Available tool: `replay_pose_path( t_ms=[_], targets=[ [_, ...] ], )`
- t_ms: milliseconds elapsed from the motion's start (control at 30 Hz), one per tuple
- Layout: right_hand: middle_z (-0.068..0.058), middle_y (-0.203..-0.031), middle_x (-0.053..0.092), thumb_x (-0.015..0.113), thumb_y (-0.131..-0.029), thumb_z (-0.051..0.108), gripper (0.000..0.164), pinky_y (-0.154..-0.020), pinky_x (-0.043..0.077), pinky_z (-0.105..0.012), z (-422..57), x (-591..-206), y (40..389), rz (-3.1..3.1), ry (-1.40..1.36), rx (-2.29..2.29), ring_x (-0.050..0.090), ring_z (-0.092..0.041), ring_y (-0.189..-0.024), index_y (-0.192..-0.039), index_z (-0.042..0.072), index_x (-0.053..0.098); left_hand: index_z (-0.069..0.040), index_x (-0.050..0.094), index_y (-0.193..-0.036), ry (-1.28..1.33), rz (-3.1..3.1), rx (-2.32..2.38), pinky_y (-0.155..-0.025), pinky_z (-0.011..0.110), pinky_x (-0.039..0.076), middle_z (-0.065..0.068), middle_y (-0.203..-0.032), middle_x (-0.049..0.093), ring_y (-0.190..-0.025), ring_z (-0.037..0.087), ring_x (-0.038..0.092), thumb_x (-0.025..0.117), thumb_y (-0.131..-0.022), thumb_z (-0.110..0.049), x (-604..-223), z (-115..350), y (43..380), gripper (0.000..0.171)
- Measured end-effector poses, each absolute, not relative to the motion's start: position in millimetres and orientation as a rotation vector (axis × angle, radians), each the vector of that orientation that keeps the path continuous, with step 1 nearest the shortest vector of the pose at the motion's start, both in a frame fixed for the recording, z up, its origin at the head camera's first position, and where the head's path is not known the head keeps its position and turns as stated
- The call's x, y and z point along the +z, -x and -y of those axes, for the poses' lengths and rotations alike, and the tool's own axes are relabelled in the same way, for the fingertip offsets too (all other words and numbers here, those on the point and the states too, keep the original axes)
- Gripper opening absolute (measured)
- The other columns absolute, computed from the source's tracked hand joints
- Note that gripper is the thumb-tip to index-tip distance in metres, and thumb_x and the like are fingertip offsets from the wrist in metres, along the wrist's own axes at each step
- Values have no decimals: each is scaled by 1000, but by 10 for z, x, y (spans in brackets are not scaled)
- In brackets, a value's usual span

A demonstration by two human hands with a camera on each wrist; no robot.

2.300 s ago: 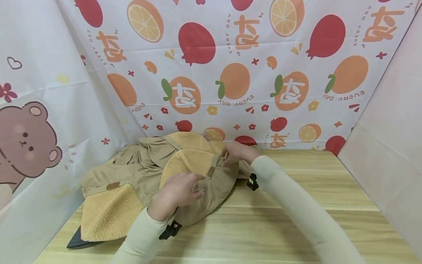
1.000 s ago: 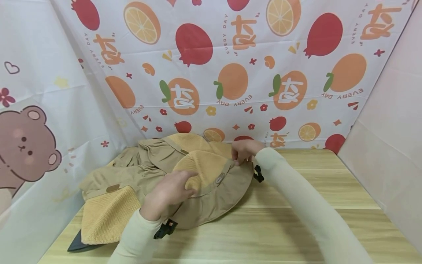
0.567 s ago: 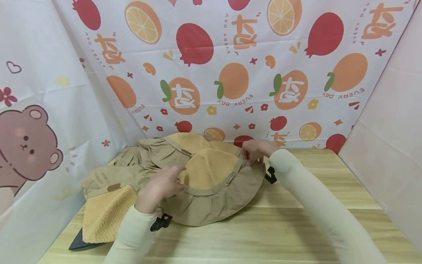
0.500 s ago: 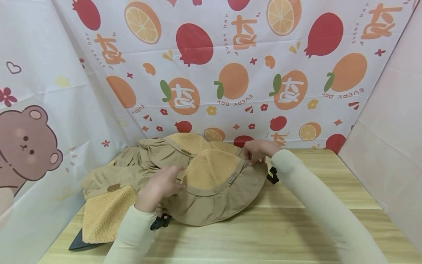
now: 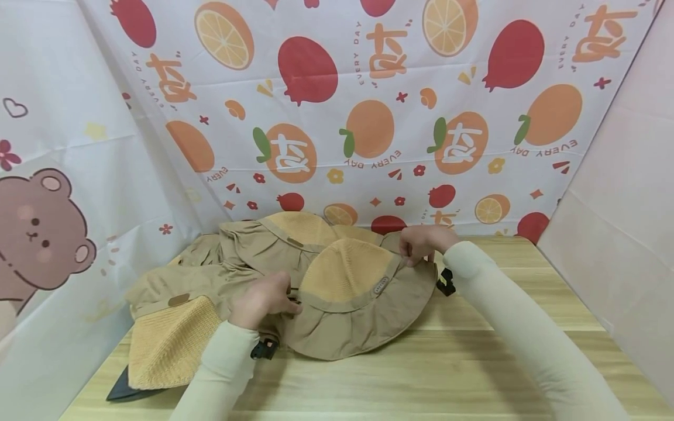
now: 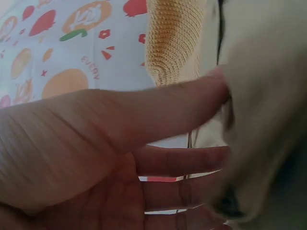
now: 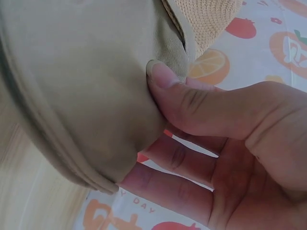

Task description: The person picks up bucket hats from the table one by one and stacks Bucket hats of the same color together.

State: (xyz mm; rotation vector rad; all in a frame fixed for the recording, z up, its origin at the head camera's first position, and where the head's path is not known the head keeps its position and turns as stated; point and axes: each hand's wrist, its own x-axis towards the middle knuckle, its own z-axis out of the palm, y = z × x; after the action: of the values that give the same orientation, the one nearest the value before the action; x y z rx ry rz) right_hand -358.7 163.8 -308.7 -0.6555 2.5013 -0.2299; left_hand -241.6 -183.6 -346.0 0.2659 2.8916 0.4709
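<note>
The left hand (image 5: 263, 299) holds the near left side of a hat (image 5: 344, 272) by its beige brim, thumb on one face and fingers reaching behind, only narrowly parted at the tips. The right hand (image 5: 420, 242) pinches the brim at the far right, its wrist bent so the fingers point down; seen from that wrist, the thumb lies flat on the cloth with the other fingers behind it. The left forearm runs up and inward from the bottom edge, while the right one stretches further, slanting in from the lower right. Both wear pale sleeves (image 5: 508, 324). The hat sits between the hands on the desk (image 5: 474, 345), yellow knit crown up, an oval label (image 5: 381, 285) on its band. Behind it is another hat (image 5: 300, 227); to the left, a third hat (image 5: 171, 345) lies tipped over a dark brim (image 5: 129, 389). A fruit-print curtain (image 5: 347, 70) hangs behind.
</note>
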Motion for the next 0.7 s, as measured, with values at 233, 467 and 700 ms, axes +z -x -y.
replay_pose_path(
  t_ms=[233, 467, 700],
  targets=[
    [-1, -86, 64, 73, -95, 7, 7, -63, 62, -34, -1733, -3121, 3595, -2502, 679, -208, 59, -13, -72, -89, 9, 70, -16, 48, -51, -359, -2898, 390, -49, 23, 30, -8, -50, 38, -49, 9, 32, 80, -89, -14, -3443, 1763, 2429, 49],
    [-3, -89, 65, 72, -96, 8, 7, -61, 60, -31, -1914, -3104, 3587, -2547, 662, -213, 59, -14, -72, -90, 8, 68, -12, 56, -61, -404, -2948, 473, -51, 24, 35, -6, -57, 49, -53, 9, 42, 69, -97, -9, -3357, 1646, 2443, 38],
    [-4, -88, 65, 72, -95, 7, 8, -59, 58, -31, -2154, -3060, 3566, -2584, 668, -228, 59, -14, -72, -89, 6, 67, -4, 68, -94, -386, -2999, 608, -62, 30, 46, 9, -90, 69, -71, 18, 57, 70, -97, -8, -3301, 1483, 2488, 5]
  ],
)
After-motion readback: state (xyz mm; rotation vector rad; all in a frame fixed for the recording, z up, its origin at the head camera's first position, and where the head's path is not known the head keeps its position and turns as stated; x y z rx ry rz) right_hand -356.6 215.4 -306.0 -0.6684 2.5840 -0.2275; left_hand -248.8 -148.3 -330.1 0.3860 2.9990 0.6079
